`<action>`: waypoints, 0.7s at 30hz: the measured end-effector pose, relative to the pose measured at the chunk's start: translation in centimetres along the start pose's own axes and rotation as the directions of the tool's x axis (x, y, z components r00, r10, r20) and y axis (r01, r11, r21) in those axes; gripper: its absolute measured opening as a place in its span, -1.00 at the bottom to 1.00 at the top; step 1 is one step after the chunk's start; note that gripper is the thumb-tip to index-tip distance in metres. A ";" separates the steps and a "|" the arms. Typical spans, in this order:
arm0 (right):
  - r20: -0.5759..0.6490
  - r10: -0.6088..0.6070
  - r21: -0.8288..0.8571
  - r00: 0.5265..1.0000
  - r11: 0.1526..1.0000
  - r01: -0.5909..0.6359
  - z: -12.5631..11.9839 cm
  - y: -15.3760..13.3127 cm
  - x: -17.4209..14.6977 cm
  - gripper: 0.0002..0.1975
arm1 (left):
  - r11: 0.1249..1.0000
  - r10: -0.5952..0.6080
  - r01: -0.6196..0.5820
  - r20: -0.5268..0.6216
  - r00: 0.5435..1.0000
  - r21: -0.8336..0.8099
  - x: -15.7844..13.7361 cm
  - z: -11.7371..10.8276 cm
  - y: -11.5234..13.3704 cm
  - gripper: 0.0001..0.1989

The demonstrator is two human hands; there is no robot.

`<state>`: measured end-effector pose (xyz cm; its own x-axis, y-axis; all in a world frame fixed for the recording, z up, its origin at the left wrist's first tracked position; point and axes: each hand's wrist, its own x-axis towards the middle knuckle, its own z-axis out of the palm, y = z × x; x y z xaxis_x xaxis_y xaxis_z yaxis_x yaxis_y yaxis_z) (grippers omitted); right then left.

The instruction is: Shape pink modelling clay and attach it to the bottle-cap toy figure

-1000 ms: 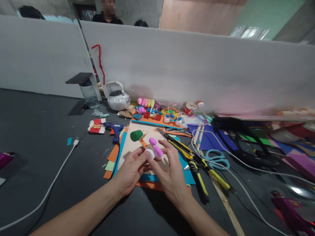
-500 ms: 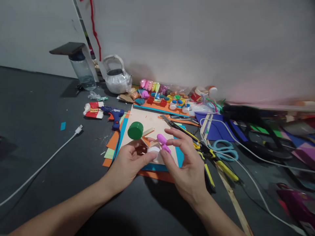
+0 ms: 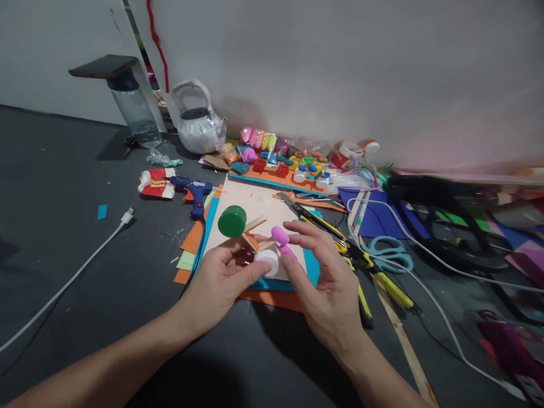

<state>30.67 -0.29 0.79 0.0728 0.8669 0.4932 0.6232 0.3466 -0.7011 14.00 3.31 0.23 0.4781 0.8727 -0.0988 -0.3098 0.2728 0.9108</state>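
A small handmade model is held over the papers. It joins craft sticks (image 3: 254,232), a green bottle cap (image 3: 232,221), a white bottle cap (image 3: 268,262) and two pink clay pieces (image 3: 279,235). My left hand (image 3: 227,275) is closed around its left side, thumb on the white cap; the other fingertips are partly hidden behind it. At the model's right end, my right hand (image 3: 321,266) has its thumb and a finger against the lower pink clay piece, with the upper fingers stretched out. The hand partly hides that lower piece.
Beneath lie stacked papers (image 3: 242,190). A blue glue gun (image 3: 196,195) rests left; a utility knife (image 3: 317,221), pliers (image 3: 393,292) and blue scissors (image 3: 389,253) lie right. Behind stand a kettle (image 3: 202,133), a water bottle (image 3: 136,113) and clay packs (image 3: 257,137). White cables (image 3: 72,272) cross both sides.
The view has shifted slightly, so the background sits a little higher. The model has tilted a little, showing more of the white cap. Both hands keep nearly the same hold.
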 end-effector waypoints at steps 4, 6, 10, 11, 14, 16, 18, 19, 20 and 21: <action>0.012 0.016 0.031 1.000 0.999 -0.016 -0.2 -0.1 -0.1 -0.86 | 1.000 -0.025 0.025 -0.026 0.999 0.006 -0.2 -0.1 0.0 -0.77; 0.014 0.016 0.019 1.000 1.000 -0.016 -0.3 -0.2 0.0 -0.89 | 1.000 -0.024 0.024 -0.019 1.000 0.014 -0.2 -0.2 -0.1 -0.79; 0.019 0.000 0.005 1.000 1.000 0.000 -0.3 -0.2 0.1 -0.90 | 1.000 -0.010 0.010 -0.007 1.000 0.026 -0.2 -0.2 -0.3 -0.78; 0.020 -0.005 0.006 1.000 1.000 0.005 -0.3 -0.2 0.1 -0.90 | 1.000 -0.010 0.010 -0.012 1.000 0.027 -0.2 -0.2 -0.4 -0.78; 0.011 -0.020 0.003 1.000 1.000 0.020 -0.2 -0.1 0.1 -0.92 | 1.000 -0.016 0.017 -0.036 0.999 0.024 -0.2 0.0 -0.4 -0.81; 0.005 -0.033 -0.008 0.999 0.999 0.033 -0.1 -0.1 0.1 -0.93 | 1.000 -0.020 0.021 -0.042 0.999 0.018 -0.2 0.1 -0.4 -0.81; 0.002 -0.037 -0.013 0.999 0.999 0.037 -0.1 -0.1 0.1 -0.93 | 1.000 -0.022 0.023 -0.045 0.999 0.017 -0.2 0.1 -0.4 -0.81; 0.004 -0.033 -0.010 0.999 0.999 0.033 -0.1 -0.1 0.1 -0.93 | 1.000 -0.022 0.023 -0.050 0.999 0.017 -0.2 0.1 -0.4 -0.82; 0.010 -0.024 -0.002 1.000 1.000 0.024 -0.1 -0.2 0.1 -0.92 | 1.000 -0.022 0.023 -0.051 0.998 0.015 -0.2 0.1 -0.4 -0.81; 0.017 -0.010 0.009 1.000 1.000 0.010 -0.1 -0.2 0.1 -0.90 | 1.000 -0.025 0.025 -0.046 0.999 0.012 -0.2 0.0 -0.4 -0.80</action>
<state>30.65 -0.37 1.04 0.0531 0.8693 0.4915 0.6170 0.3585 -0.7006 14.02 3.00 -0.07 0.4477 0.8833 -0.1394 -0.2876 0.2899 0.9128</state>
